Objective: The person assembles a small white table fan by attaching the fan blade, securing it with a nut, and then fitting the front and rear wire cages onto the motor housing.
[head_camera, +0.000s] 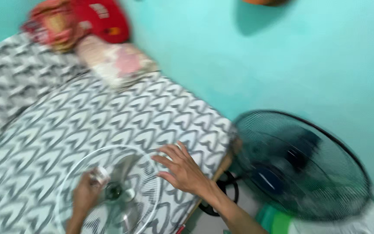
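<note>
Left hand (pixel 86 193) pinches small white knob (pixel 101 174); right hand (pixel 182 170), fingers spread, presses round wire guard (pixel 66 190).

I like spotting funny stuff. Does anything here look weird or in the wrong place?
Yes. A round wire fan guard lies flat on the patterned bed, off any fan, with both hands, left and right, on it. A dark standing fan is beside the bed.

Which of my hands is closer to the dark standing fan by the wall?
Right. Your right hand rests on the patterned bedsheet just beside the dark fan; your left hand is farther away, over the clear fan grille.
</note>
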